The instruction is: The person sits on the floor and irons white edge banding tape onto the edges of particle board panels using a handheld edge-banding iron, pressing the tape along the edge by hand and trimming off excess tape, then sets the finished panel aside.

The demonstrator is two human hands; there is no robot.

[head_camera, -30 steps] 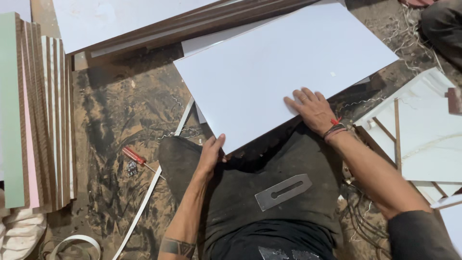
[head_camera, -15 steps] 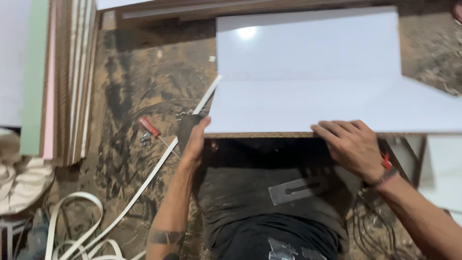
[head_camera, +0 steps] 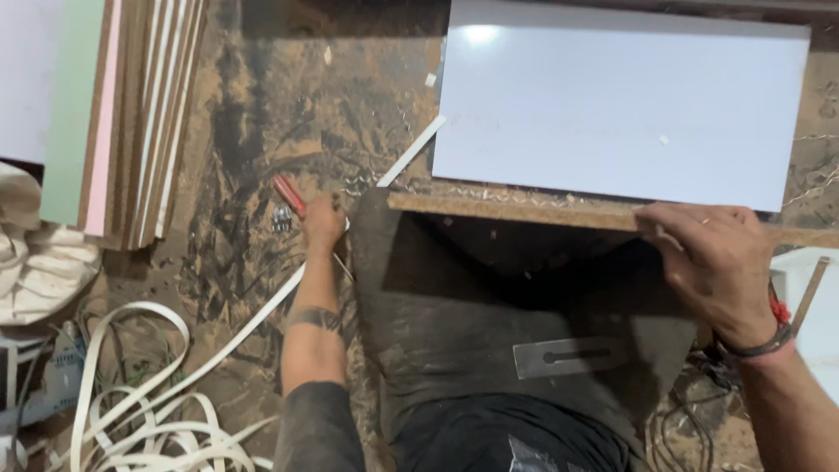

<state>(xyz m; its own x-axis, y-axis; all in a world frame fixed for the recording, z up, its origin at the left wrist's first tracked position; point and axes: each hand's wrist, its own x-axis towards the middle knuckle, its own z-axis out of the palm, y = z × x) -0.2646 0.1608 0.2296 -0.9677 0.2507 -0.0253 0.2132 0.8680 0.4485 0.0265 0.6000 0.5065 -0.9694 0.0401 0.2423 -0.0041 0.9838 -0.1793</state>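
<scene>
A large white laminated board point(head_camera: 620, 114) is tipped up so that its raw brown chipboard edge point(head_camera: 524, 211) faces me. My right hand point(head_camera: 712, 262) grips that edge near its right end, fingers curled over it. My left hand point(head_camera: 323, 223) is stretched down to the sawdust-covered floor, resting on a long white edging strip point(head_camera: 411, 150) and just right of a red-handled tool point(head_camera: 288, 194). Its fingers look curled, but I cannot see whether they hold anything. A dark cloth point(head_camera: 437, 323) covers my lap, and a flat slotted metal plate point(head_camera: 568, 357) lies on it.
A stack of boards point(head_camera: 131, 122) stands on edge at the left. Loose coils of white edging strip point(head_camera: 131, 402) lie at the bottom left, next to white sacks point(head_camera: 35, 262). Small metal bits point(head_camera: 281, 218) sit beside the red tool. Another white panel point(head_camera: 817, 297) shows at the right.
The board has swung from lying flat to standing on its long edge. My right hand shifted onto that edge. My left hand left the board and reached out to the floor by the red tool.
</scene>
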